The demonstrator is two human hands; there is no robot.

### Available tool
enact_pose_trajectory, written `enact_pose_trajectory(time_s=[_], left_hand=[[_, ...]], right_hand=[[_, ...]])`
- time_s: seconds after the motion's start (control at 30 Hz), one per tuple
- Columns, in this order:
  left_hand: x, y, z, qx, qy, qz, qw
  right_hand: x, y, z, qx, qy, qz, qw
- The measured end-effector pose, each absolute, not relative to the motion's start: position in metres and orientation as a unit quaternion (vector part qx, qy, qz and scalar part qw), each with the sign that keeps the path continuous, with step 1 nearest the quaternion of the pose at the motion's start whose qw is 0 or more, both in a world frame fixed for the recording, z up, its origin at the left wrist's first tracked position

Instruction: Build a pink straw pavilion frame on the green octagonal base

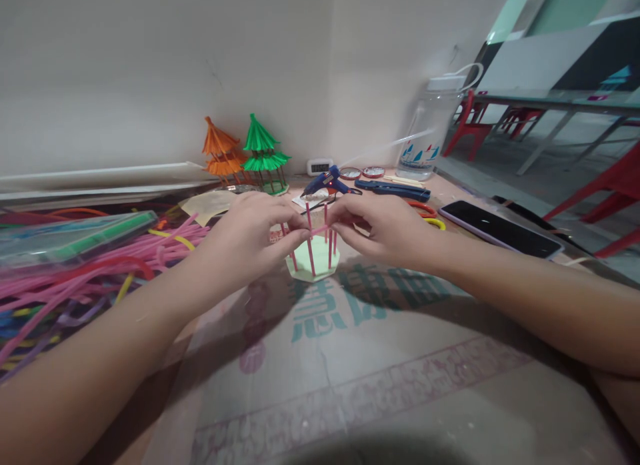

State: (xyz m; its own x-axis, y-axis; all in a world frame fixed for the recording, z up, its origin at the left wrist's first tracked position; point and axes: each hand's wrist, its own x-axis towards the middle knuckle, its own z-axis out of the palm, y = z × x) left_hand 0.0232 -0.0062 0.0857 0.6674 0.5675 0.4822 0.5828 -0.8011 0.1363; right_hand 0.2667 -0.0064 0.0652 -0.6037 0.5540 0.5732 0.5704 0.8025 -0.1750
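In the middle of the table [380,398], a short pink stick [320,231] is up in the air between the two hands. It lies right at the fingertips. Its long way runs from side to side, from the left fingers to the right fingers, and the right end looks a tiny bit higher. The left hand [260,228] has its thumb and pointing finger pinched on one end. The right hand [375,221] looks pinched on the other end, but its thumb is partly hidden there. Neither hand is nearer, as each one is at its own end.

Pink posts [311,257] stand up from a pale green base [321,262] with flat sides, which sits just below the hands. The short stick goes across the posts, near their tops. The posts point up and the stick points sideways. I cannot tell if it touches them.

Behind the hands, a blue glue gun [323,180] rests on the table near a little white clock [320,167]. A green tower [261,138] and an orange tower [219,139] stand by the wall. A heap of fuzzy sticks [173,253] lies beside the left arm.
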Motion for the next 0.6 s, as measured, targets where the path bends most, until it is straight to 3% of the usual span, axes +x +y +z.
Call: enact_pose_trajectory(time_s=[0.6], left_hand=[[0.0229, -0.0071, 0.0852, -0.911, -0.322, -0.257, 0.011]], right_hand=[[0.2673, -0.006, 0.0625, -0.294, -0.901, -0.024, 0.318]])
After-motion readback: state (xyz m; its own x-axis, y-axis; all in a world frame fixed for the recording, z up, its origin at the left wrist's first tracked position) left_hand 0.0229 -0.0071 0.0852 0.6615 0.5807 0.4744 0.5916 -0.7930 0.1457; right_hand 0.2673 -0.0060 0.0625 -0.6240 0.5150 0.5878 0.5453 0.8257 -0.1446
